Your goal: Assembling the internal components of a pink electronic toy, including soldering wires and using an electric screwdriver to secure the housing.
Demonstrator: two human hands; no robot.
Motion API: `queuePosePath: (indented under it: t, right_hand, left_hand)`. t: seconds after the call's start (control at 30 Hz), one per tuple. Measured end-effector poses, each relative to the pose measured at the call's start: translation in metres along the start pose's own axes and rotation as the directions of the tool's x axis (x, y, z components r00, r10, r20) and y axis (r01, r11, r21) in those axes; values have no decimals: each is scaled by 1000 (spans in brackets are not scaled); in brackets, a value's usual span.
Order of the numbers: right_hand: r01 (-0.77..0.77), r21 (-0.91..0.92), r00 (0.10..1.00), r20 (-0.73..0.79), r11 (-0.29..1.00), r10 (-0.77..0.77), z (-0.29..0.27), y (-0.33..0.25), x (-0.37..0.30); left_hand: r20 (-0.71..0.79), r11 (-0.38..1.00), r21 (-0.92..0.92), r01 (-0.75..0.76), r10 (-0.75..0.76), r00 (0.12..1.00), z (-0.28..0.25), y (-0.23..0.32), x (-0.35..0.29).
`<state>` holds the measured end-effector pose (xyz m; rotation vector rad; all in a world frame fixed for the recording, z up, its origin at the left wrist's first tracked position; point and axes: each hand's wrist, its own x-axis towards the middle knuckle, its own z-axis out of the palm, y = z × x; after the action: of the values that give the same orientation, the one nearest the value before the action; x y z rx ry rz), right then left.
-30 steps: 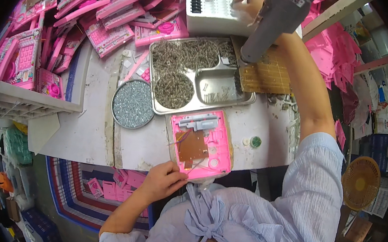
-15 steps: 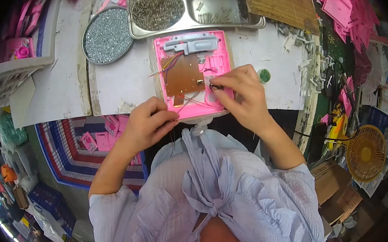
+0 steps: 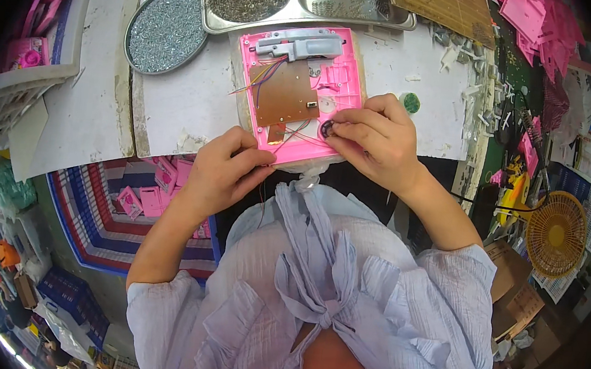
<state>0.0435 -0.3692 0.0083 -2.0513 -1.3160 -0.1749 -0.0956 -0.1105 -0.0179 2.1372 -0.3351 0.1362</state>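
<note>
Pinching a round black part (image 3: 327, 128), the right hand (image 3: 381, 141) crosses the pink case (image 3: 350, 83). The left hand (image 3: 224, 167) touches its corner; I can't tell if it grips. The case sits at the white table (image 3: 436, 127) edge, with room both sides.

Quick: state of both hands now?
Left hand: fingers closed at the near-left corner of the pink casing; what they pinch can't be told.
Right hand: fingers closed, holding a round dark part.

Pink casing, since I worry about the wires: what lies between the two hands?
In the head view: the lower part of the pink casing, thin wires, and a dark round part pinched by the right hand.
</note>
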Motion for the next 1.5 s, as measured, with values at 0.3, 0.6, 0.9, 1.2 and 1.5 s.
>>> queuePosePath:
  t: [0.3,0.6,0.9,1.2,1.5]
  right_hand:
    - [52,48,978,200,997,-61,-9,3,19]
    - [-223,-176,966,89,959,241,-63,68,15]
    - [-218,-493,960,46,842,275,-25,117,24]
    - [-460,-206,871,85,864,484,-59,108,22]
    - [-674,157,733,17,722,680,-88,85,5]
  left_hand:
    - [-13,1000,23,-7,7,1000,-2,2,3]
    - [76,983,136,-123,114,991,-8,-4,9]
    - [458,997,81,17,-53,887,-55,31,62]
    - [189,670,717,-193,80,979,-44,-33,244]
    - [395,561,786,-259,-134,909,-12,-20,271]
